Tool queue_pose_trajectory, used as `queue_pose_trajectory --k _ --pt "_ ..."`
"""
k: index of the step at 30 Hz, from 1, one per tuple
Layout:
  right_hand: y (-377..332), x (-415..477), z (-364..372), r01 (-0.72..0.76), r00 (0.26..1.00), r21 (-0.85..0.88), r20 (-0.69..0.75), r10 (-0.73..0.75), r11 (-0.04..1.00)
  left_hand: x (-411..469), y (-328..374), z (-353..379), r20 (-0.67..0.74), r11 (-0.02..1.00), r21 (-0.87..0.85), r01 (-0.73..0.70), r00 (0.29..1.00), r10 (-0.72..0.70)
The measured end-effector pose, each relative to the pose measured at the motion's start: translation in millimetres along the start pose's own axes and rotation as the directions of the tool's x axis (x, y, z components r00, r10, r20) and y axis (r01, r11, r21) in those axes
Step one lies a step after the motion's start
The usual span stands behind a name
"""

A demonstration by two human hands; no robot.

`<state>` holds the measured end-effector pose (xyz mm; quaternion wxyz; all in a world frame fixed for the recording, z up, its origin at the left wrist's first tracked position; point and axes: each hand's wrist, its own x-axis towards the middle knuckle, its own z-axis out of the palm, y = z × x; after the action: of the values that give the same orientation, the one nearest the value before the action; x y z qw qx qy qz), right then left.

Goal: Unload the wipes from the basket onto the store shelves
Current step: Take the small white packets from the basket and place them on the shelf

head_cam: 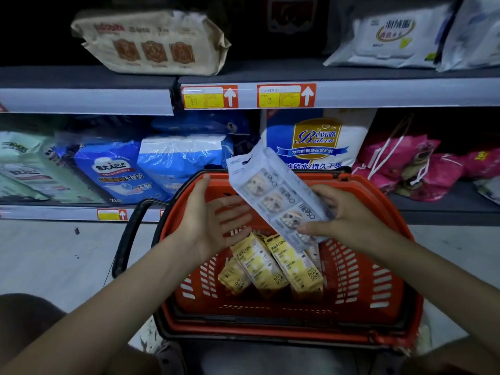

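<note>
I see both forearms reaching forward over the red basket (378, 280); the right hand (343, 215) grips a pale blue-grey wipes pack (273, 196), raised and tilted above the basket; the left hand (213, 220) is spread flat, palm up, holding nothing, just beside the pack; yellow wipes packs (273, 266) lie inside the basket.

Dim store aisle, grey metal shelves (405, 90) with red-and-yellow price tags (210, 96), pale scuffed floor (54, 253)
</note>
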<state>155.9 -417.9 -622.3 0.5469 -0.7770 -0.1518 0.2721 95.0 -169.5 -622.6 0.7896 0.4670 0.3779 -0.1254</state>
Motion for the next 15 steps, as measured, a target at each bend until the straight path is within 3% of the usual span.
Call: queue_pose_trajectory --k 2,4,6,7,8,11,13,15 --pt "-3 -4 -4 0.187 0.976 -0.315 -0.049 -0.213 0.931 2 5 -6 0.024 1.0 0.002 0.019 1.0 -0.019" --pt "-4 -7 -9 0.363 0.883 -0.657 0.017 -0.469 0.66 2 7 -8 0.072 0.998 0.056 0.03 0.997 -0.034" --pt "-5 -9 -13 0.465 0.764 -0.822 0.186 -0.618 0.328 1 7 -8 0.161 0.976 0.218 -0.008 0.987 -0.027" --pt "-6 -10 -13 0.472 0.724 -0.855 0.236 -0.648 0.217 -1 6 -6 0.21 0.95 0.307 -0.061 0.978 -0.006" --pt "-6 -11 -13 0.465 0.712 -0.87 0.257 -0.654 0.163 -4 4 -3 0.268 0.909 0.393 -0.139 0.963 0.032" --pt "-4 -10 -14 0.466 0.722 -0.87 0.27 -0.636 0.159 -19 -5 11 0.465 0.708 0.577 -0.406 0.877 0.124" --pt "-3 -13 -14 0.458 0.725 -0.878 0.279 -0.63 0.138 -19 -15 15 0.53 0.624 0.622 -0.474 0.841 0.11" --pt "-4 -15 -11 0.438 0.715 -0.894 0.281 -0.64 0.097 -16 -27 14 0.548 0.528 0.639 -0.559 0.813 0.198"
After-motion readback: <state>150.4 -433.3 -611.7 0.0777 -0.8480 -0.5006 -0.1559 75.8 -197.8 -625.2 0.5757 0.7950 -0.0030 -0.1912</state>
